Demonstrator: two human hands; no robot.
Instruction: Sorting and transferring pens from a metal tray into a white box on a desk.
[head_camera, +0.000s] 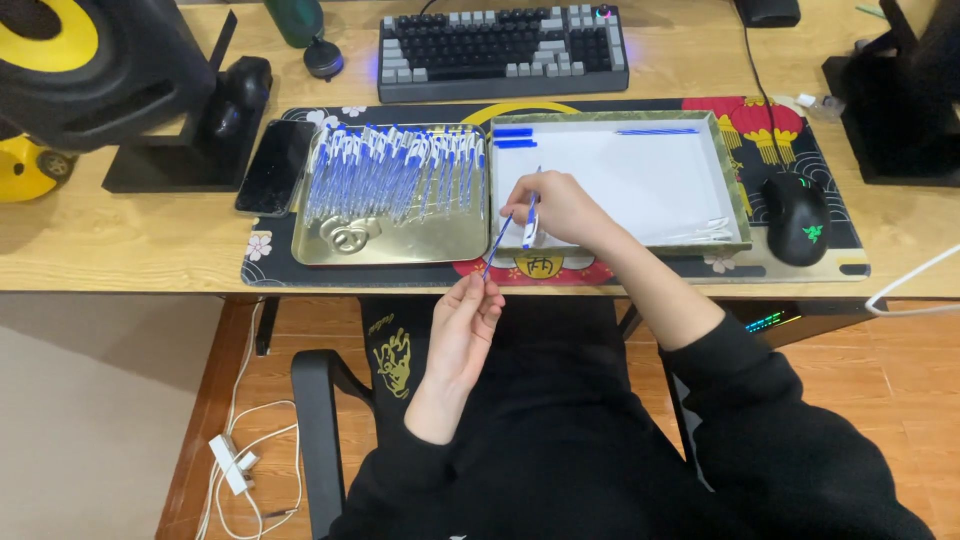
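- A thin blue pen refill (497, 243) slants between the two hands, its lower end pinched in the left hand (468, 325) and its upper end running up toward the right hand (560, 208).
- A short white-and-blue pen barrel (530, 220) stands nearly upright in the right hand, just over the front edge of the white-lined shallow tray (640, 185).
- The left hand is raised below the counter (130, 250) edge, palm turned inward, thumb and fingertips closed on the refill's lower end.
- The right hand reaches forward from a black sleeve (740, 400), fingers curled shut around the barrel, knuckles over the white tray's front left part.
- Left of it, touching side by side, a gold-coloured metal tray (400, 245) carries a dense row of white-and-blue pens (395, 170) across its far half.
- A few blue caps (513, 137) lie in the white tray's far left corner, a blue refill (657, 131) along its far wall, and clear thin tubes (705, 230) near its front right corner.
- Both trays sit on a dark patterned desk mat (270, 255) on the light wooden counter.
- A black smartphone (274, 166) lies left of the metal tray, a black mouse (797, 218) right of the white tray, a grey-and-black keyboard (503, 48) beyond them.
- Below are a black chair armrest (320, 420) and a wooden floor (860, 350).
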